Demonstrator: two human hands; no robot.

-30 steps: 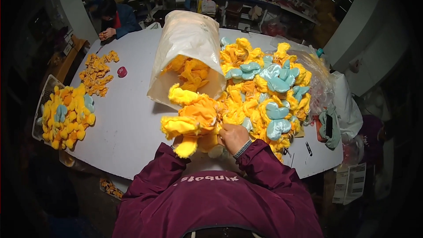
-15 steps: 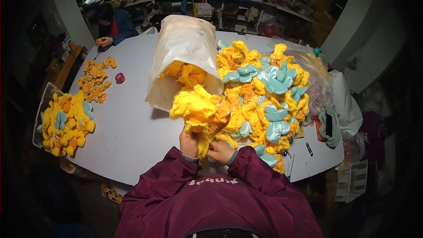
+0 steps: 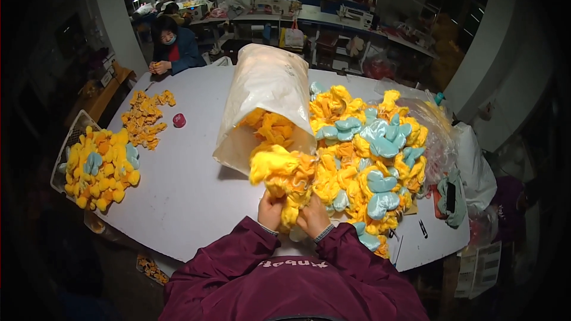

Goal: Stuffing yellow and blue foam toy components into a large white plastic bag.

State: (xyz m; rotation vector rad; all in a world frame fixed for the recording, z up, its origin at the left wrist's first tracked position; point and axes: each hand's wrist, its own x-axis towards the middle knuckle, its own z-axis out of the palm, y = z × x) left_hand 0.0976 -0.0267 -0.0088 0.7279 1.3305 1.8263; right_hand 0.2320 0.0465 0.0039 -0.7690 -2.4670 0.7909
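My left hand (image 3: pixel 270 210) is closed on the left side of a yellow plush piece (image 3: pixel 292 207) at the table's near edge. On the other side of the same piece, my right hand (image 3: pixel 314 217) grips it too; both hands' fingertips are partly hidden by the fabric. Just beyond my hands, a bunch of yellow and orange plush pieces (image 3: pixel 275 165) spills from the mouth of a large white sack (image 3: pixel 266 83). Beside my right hand spreads a big heap of yellow plush pieces (image 3: pixel 333 169) with shiny pale-blue parts (image 3: pixel 382 181).
A basket (image 3: pixel 59 179) of rounded yellow plush pieces stands at the left edge. Behind it lie orange-yellow scraps (image 3: pixel 143 119) and a small pink round object (image 3: pixel 179 120). A co-worker (image 3: pixel 185 47) sits at the far left corner. Thread snips (image 3: pixel 423 229) and a cloth (image 3: pixel 455 199) lie right.
The whole view has shifted, so the table sits lower and farther right in the picture. My right hand has moved up along the plush piece. The co-worker's head is raised.
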